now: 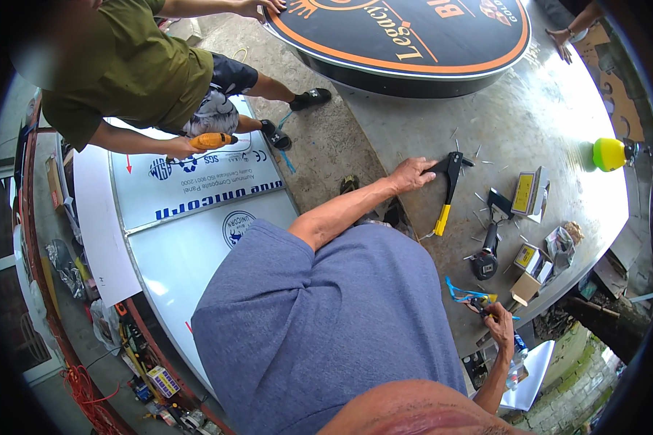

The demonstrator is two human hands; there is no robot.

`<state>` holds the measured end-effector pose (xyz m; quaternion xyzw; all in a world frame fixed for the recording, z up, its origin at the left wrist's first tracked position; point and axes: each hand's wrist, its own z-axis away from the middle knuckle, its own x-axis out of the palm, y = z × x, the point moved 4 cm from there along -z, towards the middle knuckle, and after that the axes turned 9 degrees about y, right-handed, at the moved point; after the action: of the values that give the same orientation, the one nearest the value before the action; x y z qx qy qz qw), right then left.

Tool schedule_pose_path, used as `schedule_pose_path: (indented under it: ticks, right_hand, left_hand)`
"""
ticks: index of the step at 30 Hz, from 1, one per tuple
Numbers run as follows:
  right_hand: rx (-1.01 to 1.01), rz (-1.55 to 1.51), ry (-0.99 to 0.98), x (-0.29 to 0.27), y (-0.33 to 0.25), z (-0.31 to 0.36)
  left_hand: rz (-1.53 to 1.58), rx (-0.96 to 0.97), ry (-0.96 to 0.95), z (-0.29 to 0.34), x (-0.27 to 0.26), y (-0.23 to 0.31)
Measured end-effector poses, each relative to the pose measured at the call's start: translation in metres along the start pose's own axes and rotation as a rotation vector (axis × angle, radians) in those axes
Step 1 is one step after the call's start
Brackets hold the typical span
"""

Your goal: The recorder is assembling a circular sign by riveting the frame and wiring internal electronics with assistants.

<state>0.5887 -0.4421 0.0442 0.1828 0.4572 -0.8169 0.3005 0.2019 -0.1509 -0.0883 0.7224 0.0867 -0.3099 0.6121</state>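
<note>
My left hand is closed around one handle of a black hand riveter, whose other handle ends in a yellow grip. The riveter rests on the metal-topped table, its handles spread apart. Near the table's front right edge, my right hand is closed on a small dark and yellow thing, with blue strips beside it; its kind is unclear. Several rivets lie scattered around the riveter. A black-handled tool with a flat dark head lies between my hands.
Small boxes stand on the table, and a yellow-green round object is near its right edge. A large oval sign covers the far end. At left, a person holds an orange drill beside white panels. Another person's hand touches the far right.
</note>
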Motion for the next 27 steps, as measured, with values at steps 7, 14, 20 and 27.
schedule_pose_path:
  ticks: [7,14,20,27]
  right_hand:
    - [0.122,-0.151,0.023,-0.017,-0.034,0.004]
    - [-0.013,-0.312,0.055,-0.011,-0.101,-0.027]
    - [-0.187,-0.512,0.107,0.027,-0.2,-0.107]
    - [-0.398,-0.727,-0.012,0.104,-0.37,-0.203]
  left_hand:
    - [-0.104,0.013,0.064,0.011,0.005,0.013]
    - [-0.153,0.142,0.082,0.012,-0.003,0.017]
    - [0.043,0.163,0.235,0.027,-0.034,0.02]
    - [0.134,-0.352,0.48,0.05,-0.098,-0.045]
